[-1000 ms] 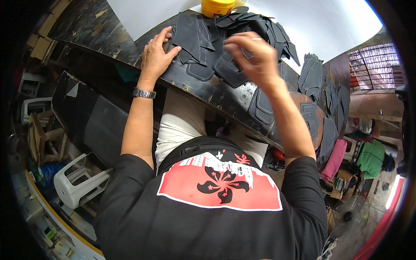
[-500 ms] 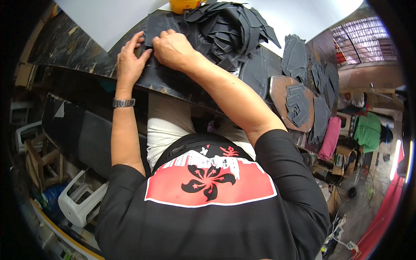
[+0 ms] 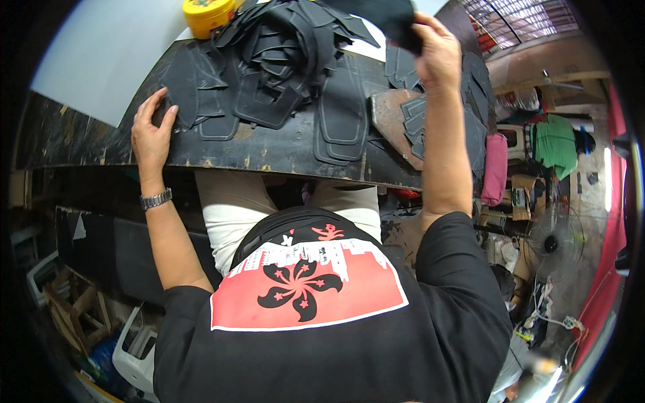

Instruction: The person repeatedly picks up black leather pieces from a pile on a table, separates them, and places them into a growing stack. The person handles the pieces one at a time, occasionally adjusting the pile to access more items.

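Observation:
My right hand (image 3: 440,57) is raised at the far right of the table, its fingers closed on the edge of a black sheet piece (image 3: 386,19) that is slightly blurred. On the left, my left hand (image 3: 151,131) rests open on the worn black table (image 3: 269,153), thumb and fingers apart. Its fingertips are beside flat black cut pieces (image 3: 180,84) with stitched-looking outlines. A large heap of curled black cut pieces (image 3: 289,40) lies in the middle. In front of the heap's right side, long rounded pieces (image 3: 341,111) overlap in a stack.
A yellow tub (image 3: 208,17) stands behind the heap, next to white sheets (image 3: 101,60). To the right, a brown board (image 3: 390,121) carries more black pieces (image 3: 415,117), partly behind my right forearm. A pink roll (image 3: 495,168) and a fan (image 3: 552,242) are farther right.
My right hand has moved from beside my left hand to the far right, now holding a black piece. My left hand has opened wider. The view has shifted, showing more of the table's front.

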A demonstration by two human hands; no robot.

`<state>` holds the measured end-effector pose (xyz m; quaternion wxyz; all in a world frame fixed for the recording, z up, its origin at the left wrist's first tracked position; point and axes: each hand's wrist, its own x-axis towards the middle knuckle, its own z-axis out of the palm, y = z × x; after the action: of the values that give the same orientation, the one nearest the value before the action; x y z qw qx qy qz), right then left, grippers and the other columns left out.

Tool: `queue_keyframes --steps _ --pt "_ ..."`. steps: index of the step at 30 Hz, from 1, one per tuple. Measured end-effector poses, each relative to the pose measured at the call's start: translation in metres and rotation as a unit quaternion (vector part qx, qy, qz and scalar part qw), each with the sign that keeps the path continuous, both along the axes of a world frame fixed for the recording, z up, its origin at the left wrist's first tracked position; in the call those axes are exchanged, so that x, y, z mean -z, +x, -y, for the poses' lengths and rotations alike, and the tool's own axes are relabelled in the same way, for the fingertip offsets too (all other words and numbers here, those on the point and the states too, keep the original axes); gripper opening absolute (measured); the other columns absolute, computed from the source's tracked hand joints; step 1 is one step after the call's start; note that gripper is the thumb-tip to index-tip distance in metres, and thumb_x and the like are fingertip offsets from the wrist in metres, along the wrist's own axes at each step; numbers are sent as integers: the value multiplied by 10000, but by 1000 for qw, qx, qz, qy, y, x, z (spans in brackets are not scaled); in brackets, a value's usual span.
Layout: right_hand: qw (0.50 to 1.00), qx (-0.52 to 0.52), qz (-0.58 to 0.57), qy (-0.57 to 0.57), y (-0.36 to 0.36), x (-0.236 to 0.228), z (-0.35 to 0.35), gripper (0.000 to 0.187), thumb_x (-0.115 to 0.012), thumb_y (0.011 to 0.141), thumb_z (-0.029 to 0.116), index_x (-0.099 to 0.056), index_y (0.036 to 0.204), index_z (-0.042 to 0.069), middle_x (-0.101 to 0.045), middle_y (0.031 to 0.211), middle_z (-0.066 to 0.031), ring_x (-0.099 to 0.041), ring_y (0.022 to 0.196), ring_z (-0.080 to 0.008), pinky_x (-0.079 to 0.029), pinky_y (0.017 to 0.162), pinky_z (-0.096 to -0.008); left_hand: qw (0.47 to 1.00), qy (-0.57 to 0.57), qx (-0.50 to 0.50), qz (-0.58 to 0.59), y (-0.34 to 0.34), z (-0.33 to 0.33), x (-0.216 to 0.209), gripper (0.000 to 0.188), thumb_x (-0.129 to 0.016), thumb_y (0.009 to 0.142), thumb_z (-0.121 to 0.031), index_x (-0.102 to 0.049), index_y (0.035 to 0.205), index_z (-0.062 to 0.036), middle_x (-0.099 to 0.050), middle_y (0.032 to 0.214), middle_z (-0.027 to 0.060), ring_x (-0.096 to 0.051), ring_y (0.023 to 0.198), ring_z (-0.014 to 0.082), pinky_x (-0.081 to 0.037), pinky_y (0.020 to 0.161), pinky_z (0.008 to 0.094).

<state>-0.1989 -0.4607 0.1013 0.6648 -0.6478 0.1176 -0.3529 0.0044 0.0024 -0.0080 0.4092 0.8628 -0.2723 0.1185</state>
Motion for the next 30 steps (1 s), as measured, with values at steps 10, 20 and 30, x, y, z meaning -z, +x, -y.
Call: queue_keyframes --steps 10,20,30 --pt "815 259 -214 -471 -136 12 57 292 -551 891 -42 -751 1090 34 -737 920 -40 -657 863 -92 -522 802 -256 999 46 -3 12 0 -1 0 383 -733 906 -188 -678 1280 -126 -664 1289 92 -618 1201 277 -477 1024 383" --pt "953 150 -244 -103 -163 57 26 246 -705 922 190 -757 1020 -30 -745 912 -47 -689 835 -126 -536 797 -277 997 68 5 21 5 -3 2 352 -707 939 -221 -680 1276 -121 -661 1291 83 -612 1199 276 -469 1025 382" --pt "769 234 -484 -345 -107 71 45 448 -811 753 482 -797 948 80 -757 880 -138 -719 875 -291 -548 829 -388 998 68 3 15 6 -3 3 345 -703 941 -224 -683 1268 -113 -663 1288 88 -617 1197 279 -473 1020 386"
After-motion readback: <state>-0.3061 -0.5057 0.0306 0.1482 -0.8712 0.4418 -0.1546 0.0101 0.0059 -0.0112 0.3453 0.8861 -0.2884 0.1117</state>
